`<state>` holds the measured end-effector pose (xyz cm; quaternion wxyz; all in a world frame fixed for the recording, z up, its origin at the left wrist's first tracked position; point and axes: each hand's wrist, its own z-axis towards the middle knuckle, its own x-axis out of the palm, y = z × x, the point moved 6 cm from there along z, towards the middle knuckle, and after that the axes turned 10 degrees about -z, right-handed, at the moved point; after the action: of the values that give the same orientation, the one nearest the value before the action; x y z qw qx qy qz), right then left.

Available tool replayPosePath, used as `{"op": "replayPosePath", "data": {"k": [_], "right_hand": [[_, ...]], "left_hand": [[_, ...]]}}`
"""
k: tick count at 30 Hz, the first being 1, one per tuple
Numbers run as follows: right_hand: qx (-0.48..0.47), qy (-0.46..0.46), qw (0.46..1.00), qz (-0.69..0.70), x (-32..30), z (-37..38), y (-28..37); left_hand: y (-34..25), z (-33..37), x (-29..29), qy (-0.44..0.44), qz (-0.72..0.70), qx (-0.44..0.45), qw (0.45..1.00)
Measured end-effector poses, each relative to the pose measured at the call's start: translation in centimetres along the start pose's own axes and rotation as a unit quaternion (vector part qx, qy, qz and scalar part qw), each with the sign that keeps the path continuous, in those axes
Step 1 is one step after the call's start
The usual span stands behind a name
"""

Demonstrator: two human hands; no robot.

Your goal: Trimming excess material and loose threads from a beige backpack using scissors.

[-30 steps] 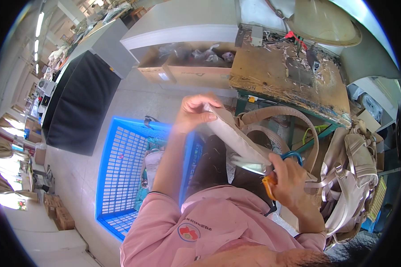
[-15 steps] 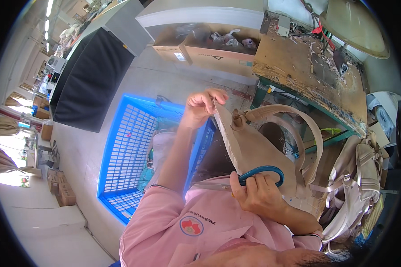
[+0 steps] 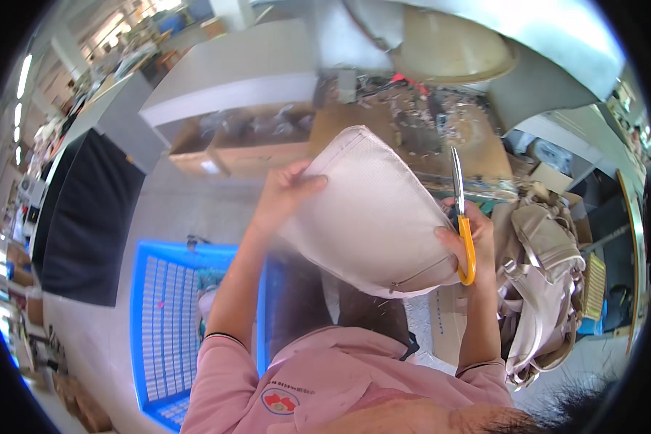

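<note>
A beige fabric bag (image 3: 369,213) hangs before me, its pale, wide face turned up and a short zipper near its lower edge. My left hand (image 3: 286,192) grips its left edge, thumb on the near face. At the opposite edge, the thumb of my right hand (image 3: 476,235) presses on the bag. That same hand also holds scissors (image 3: 466,253), orange handle showing and metal blades pointing up, away from the fabric. The fingers behind the bag are partly hidden, and its straps are out of sight.
A blue plastic basket (image 3: 152,325) with fabric pieces stands at my left. More beige bags (image 3: 539,282) are piled at my right. Ahead is a worn wooden table (image 3: 347,123) strewn with scraps, beside cardboard boxes (image 3: 257,155) and a black-draped bench (image 3: 87,224).
The bag has turned, showing its broad face instead of its handles, and is raised in front of me. My right hand has moved right and up with the scissors. The view has swung right.
</note>
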<state>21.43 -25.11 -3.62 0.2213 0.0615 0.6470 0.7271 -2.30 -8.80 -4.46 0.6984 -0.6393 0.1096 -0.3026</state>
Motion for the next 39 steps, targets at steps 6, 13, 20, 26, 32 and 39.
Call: {"op": "replayPosePath", "data": {"k": [6,13,20,26,32,39], "right_hand": [[0.055,-0.039,0.987,0.148,-3.2,0.8,-3.2],[0.083,-0.072,0.975,0.194,-4.9,1.5,-5.0],[0.110,-0.075,0.969,0.209,-5.4,1.6,-6.0],[0.120,-0.057,0.969,0.208,-5.4,2.2,-6.7],[0.124,-0.067,0.969,0.203,-5.6,1.7,-7.3],[0.129,-0.077,0.970,0.190,-6.1,-0.6,-7.1]], "left_hand": [[-1.0,6.5,4.7,0.046,0.175,0.019,0.983],[0.6,9.6,6.1,0.050,0.244,0.022,0.968],[1.8,10.4,6.8,0.055,0.196,0.031,0.979],[2.1,11.0,6.2,0.038,0.252,0.046,0.966],[1.5,10.6,7.4,0.061,0.267,0.059,0.960],[1.3,9.3,9.4,0.089,0.258,0.061,0.960]]}}
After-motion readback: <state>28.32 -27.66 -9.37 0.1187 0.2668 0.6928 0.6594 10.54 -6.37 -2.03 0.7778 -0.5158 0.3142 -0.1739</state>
